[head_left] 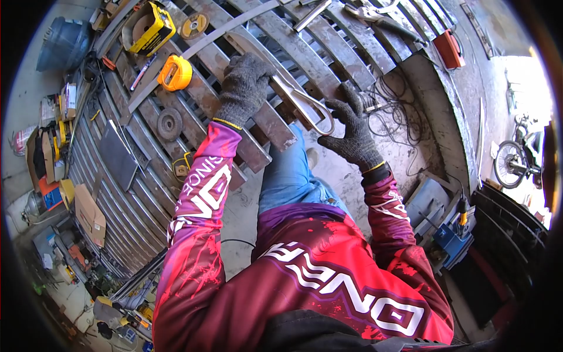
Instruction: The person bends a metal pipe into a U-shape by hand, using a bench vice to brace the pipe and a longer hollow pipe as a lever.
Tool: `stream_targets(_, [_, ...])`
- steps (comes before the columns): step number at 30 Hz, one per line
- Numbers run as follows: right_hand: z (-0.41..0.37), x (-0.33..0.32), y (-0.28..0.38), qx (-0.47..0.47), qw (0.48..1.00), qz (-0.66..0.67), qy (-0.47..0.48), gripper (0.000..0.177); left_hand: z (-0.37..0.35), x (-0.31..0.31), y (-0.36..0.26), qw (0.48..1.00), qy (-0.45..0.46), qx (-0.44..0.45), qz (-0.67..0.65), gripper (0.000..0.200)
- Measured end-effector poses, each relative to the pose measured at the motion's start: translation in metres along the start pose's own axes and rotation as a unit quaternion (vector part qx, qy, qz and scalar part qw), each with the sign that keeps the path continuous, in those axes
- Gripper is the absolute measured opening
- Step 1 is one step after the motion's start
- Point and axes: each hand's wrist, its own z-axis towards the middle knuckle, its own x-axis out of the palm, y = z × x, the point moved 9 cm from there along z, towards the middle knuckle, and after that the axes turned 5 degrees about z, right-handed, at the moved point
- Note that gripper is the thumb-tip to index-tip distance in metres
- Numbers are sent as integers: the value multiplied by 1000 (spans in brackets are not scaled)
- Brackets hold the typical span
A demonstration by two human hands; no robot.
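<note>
My left hand [243, 88], in a dark grey knit glove, is closed at the near end of a long flat metal piece [252, 48] on the slatted metal bench [281, 134]. Just right of it, a bent metal loop [319, 111] sticks out past the bench edge. My right hand [353, 126], gloved alike, is beside the rounded end of the loop with its fingers apart. Whether its fingertips touch the loop is hard to tell. An orange tape measure [175, 73] lies left of my left hand.
A yellow box [148, 29], a cutting disc [194, 26], a grinding disc [169, 124] and a dark flat plate [119, 155] lie on the bench. Coiled cable [404, 111] is on the right. A red object [448, 50] stands at upper right, a motorcycle [519, 155] farther off.
</note>
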Motion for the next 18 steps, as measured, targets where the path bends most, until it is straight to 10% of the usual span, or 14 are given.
stream_targets(18, [0,1,-5,-29,998,-25,-40,65,0,-1,-1,1000,1,2,4,15])
